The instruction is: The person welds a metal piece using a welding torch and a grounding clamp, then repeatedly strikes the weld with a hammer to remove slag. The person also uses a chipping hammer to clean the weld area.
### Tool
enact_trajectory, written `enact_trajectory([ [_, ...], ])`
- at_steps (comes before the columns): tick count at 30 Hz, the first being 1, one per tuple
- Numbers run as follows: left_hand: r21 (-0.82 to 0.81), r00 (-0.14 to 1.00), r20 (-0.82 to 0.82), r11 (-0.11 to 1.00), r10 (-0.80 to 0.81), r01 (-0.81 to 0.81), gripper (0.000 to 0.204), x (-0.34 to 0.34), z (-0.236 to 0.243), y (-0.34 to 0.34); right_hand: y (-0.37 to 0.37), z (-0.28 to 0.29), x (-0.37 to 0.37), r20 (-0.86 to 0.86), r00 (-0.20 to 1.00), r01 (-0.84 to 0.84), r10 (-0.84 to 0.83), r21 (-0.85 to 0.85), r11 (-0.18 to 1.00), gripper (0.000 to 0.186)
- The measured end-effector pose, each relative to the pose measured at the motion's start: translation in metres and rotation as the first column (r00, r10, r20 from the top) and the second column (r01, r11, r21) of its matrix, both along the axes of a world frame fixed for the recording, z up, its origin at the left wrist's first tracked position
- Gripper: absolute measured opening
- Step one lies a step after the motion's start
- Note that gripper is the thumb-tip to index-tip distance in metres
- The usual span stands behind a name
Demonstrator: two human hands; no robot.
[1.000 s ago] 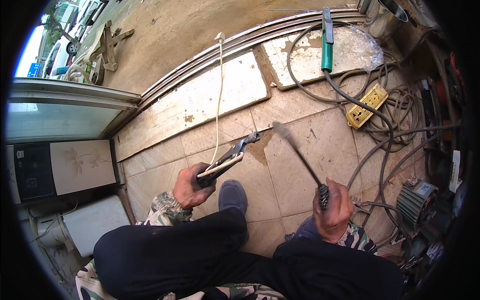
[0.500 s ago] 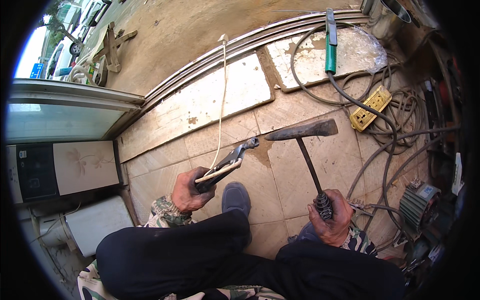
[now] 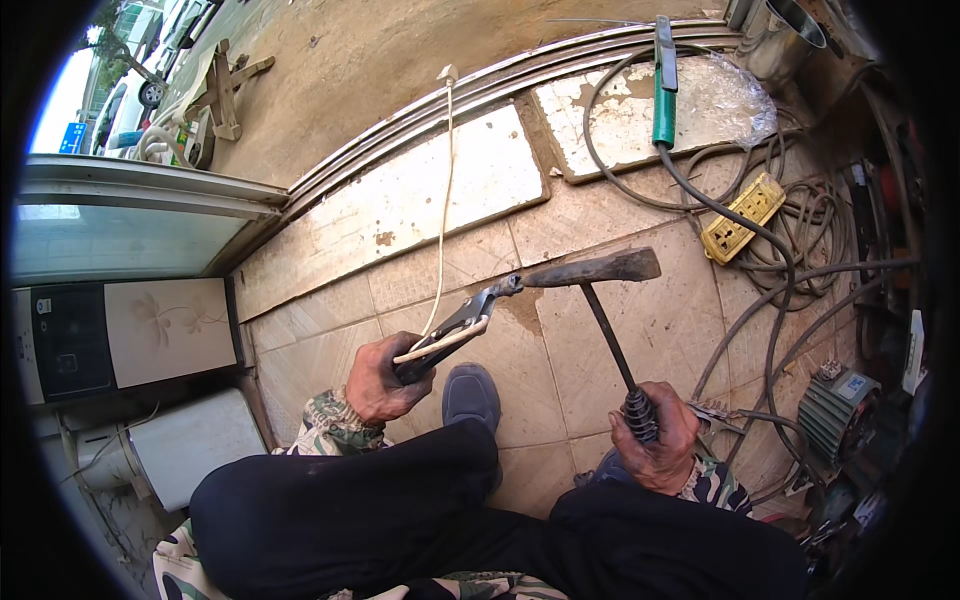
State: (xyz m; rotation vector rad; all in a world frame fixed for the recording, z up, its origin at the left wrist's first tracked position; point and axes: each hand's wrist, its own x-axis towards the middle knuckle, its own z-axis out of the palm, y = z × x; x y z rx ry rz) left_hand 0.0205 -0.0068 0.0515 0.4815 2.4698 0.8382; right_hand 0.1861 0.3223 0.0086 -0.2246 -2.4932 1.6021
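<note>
My left hand (image 3: 384, 380) is closed around the handles of locking pliers (image 3: 462, 320), which point up and to the right. A small dark metal piece (image 3: 511, 283) sits in their jaws; its exact kind is too small to make out. In my right hand (image 3: 662, 440) is the coiled-spring grip of a chipping hammer (image 3: 600, 270), its shaft rising to a long dark head. The hammer's pointed left end is right by the clamped piece and seems to touch it. A pale cord (image 3: 443, 220) runs down to the pliers and passes in front of or behind them.
A green-handled welding electrode holder (image 3: 664, 105) lies on a white board at the back right. Beside it are a yellow power strip (image 3: 744, 217) and coiled cables (image 3: 815, 235). An electric motor (image 3: 838, 405) stands at right, a glass door (image 3: 130, 235) at left. My shoe (image 3: 471, 395) is below the pliers.
The hammer has moved a little to the left, bringing its pointed end against or very near the clamped metal piece. My left hand and the pliers have barely moved.
</note>
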Motion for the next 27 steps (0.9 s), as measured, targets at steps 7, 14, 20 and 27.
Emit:
enact_trajectory([
  [7,0.000,0.999,0.026,1.000,0.019,-0.019,0.031,0.0010,0.0013,0.0017,-0.0013,0.0017,-0.0013,0.039,0.999,-0.009,0.010,-0.044,0.999,0.035],
  [14,-0.021,1.000,0.014,1.000,0.003,-0.003,0.031,-0.0002,0.0007,0.0004,-0.0019,0.0012,0.0013,0.063,0.998,0.024,-0.017,-0.110,0.994,0.035],
  [20,-0.008,1.000,0.024,1.000,0.010,-0.010,0.031,0.0001,-0.0017,0.0005,-0.0028,-0.0001,0.0008,0.076,0.997,-0.007,0.015,-0.105,0.994,0.036],
  [27,0.007,0.999,-0.011,1.000,0.030,-0.030,0.033,0.0025,-0.0050,-0.0014,0.0008,-0.0006,0.0000,0.079,0.996,0.040,-0.031,-0.108,0.993,0.034],
])
